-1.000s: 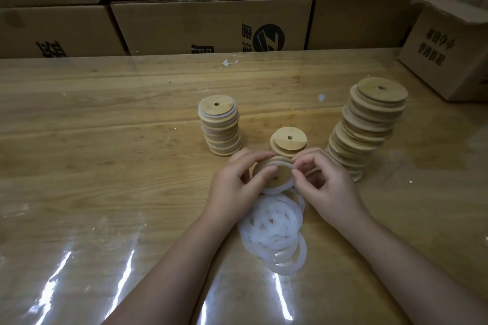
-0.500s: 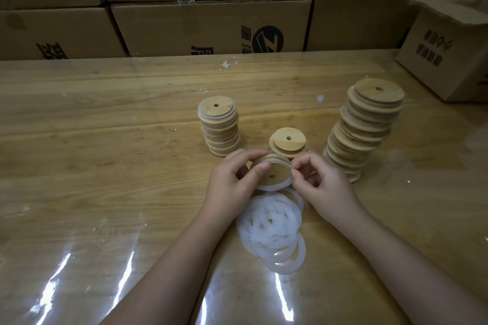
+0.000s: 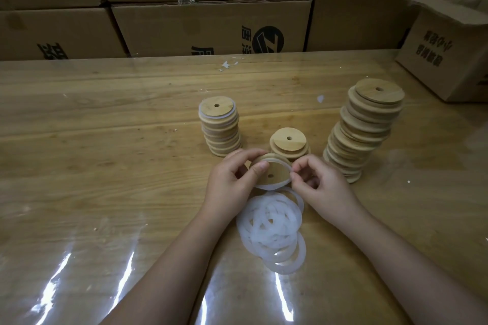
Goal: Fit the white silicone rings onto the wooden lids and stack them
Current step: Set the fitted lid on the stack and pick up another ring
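A round wooden lid (image 3: 274, 170) with a small hole is held just above the table, and a white silicone ring (image 3: 266, 187) sits around its rim. My left hand (image 3: 232, 179) grips the lid's left edge, thumb on its face. My right hand (image 3: 320, 182) pinches the ring at the lid's right edge. A loose pile of white rings (image 3: 272, 229) lies on the table just below my hands. Behind stand a stack of lids with rings (image 3: 220, 128), a short stack (image 3: 289, 144) and a tall leaning stack of bare lids (image 3: 365, 126).
The wooden table (image 3: 105, 166) carries a glossy clear cover. Cardboard boxes (image 3: 211, 26) line its far edge, and an open box (image 3: 449, 47) stands at the back right. Small white scraps (image 3: 228, 64) lie near the far edge.
The lid has turned a little in my hands and the ring has settled further around its rim. My right fingers have shifted along the lid's right edge.
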Demonstrator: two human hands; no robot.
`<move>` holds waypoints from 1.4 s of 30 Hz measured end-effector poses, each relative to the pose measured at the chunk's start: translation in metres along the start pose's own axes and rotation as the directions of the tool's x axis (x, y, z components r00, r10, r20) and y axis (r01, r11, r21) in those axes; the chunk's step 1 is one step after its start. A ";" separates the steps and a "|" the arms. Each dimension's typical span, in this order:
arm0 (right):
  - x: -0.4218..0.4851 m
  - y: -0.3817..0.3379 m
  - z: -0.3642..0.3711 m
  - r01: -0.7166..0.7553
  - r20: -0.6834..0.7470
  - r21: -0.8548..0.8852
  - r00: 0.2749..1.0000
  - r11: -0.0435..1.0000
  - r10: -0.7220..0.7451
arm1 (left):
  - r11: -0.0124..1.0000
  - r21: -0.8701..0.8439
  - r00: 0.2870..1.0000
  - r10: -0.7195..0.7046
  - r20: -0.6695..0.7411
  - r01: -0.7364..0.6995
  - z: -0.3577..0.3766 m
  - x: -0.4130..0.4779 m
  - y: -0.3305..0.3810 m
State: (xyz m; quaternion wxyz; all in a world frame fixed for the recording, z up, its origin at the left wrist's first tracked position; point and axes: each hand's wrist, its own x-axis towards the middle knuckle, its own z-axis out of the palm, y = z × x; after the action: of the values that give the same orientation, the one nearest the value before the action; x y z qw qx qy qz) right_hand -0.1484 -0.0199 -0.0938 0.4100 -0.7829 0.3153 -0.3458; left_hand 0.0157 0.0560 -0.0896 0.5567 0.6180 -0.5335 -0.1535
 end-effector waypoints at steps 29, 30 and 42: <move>0.000 0.002 0.001 0.158 -0.146 -0.139 0.973 0.978 -0.178 | 0.998 0.052 0.998 0.038 0.054 -0.040 0.002 0.000 0.002; 0.000 0.002 0.001 0.156 -0.145 -0.143 0.974 0.977 -0.177 | 0.999 0.044 0.998 0.029 0.058 -0.031 0.001 0.000 0.003; -0.001 0.001 0.002 0.030 -0.056 -0.112 0.998 0.993 -0.037 | 0.997 -0.002 0.993 -0.075 0.087 0.075 0.000 0.000 0.002</move>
State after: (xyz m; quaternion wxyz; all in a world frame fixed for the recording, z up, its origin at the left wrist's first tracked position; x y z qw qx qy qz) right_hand -0.1482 -0.0189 -0.0960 0.3507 -0.7993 0.3325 -0.3573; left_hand 0.0149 0.0562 -0.0878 0.5284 0.6289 -0.5333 -0.2024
